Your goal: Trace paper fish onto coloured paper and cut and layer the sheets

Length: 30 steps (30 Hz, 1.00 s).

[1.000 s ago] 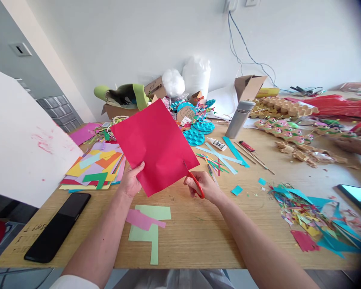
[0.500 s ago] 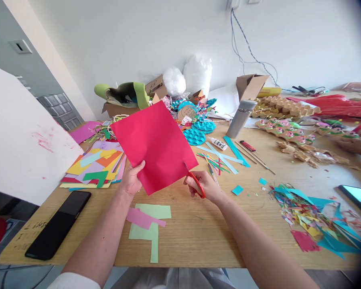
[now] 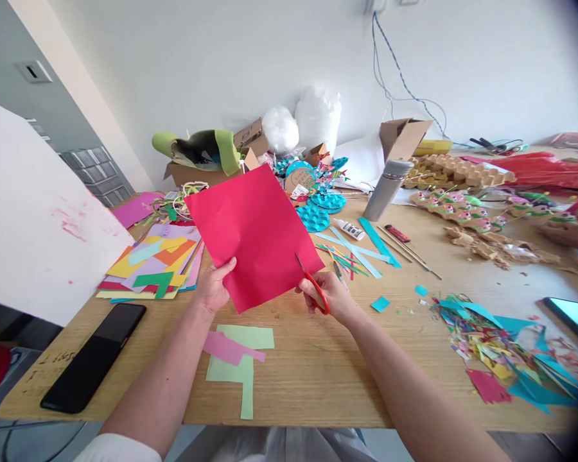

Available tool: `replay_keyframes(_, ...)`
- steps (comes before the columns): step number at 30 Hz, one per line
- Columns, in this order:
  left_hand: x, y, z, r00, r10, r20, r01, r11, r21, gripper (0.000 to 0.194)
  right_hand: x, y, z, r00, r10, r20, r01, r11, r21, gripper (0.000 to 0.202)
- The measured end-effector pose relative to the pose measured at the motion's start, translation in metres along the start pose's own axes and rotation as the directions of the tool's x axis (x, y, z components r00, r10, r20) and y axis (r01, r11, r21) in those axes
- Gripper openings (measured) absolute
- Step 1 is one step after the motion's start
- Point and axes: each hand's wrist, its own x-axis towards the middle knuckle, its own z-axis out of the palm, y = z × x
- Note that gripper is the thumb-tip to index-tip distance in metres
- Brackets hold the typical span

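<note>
Over one table (image 3: 318,385), left fingers (image 3: 228,265) pinch one red sheet (image 3: 256,237), right fingers (image 3: 306,290) clasp one pair of scissors (image 3: 315,282).

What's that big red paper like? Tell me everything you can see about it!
The red paper is a plain, bright pinkish-red sheet, roughly square, with straight edges and gentle buckles. It looks like thin card or stiff paper. It is held up over the wooden table, turned cornerwise. The left hand grips its lower-left edge, thumb on top. Near its right corner, scissors in the right hand cross the lower edge, a blade showing over it.
</note>
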Motion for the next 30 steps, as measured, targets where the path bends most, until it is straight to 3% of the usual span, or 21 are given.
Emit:
replay_keyframes(19, 0.0039, -0.0056, -0.0061, 0.999, 0.038, 0.023, -0.038, 0.999, 0.007, 0.030, 0.0039, 0.0095, 0.0032, 0.996, 0.039, -0.085, -0.038, 0.999, 0.014, 0.054)
replay_keyframes(30, 0.0028, -0.0047, -0.0042, 0.998, 0.048, 0.047, -0.050, 0.998, 0.036, 0.029, 0.0006, 0.0015, -0.0005, 0.999, -0.013, -0.039, 0.013, 1.000, 0.009, 0.055)
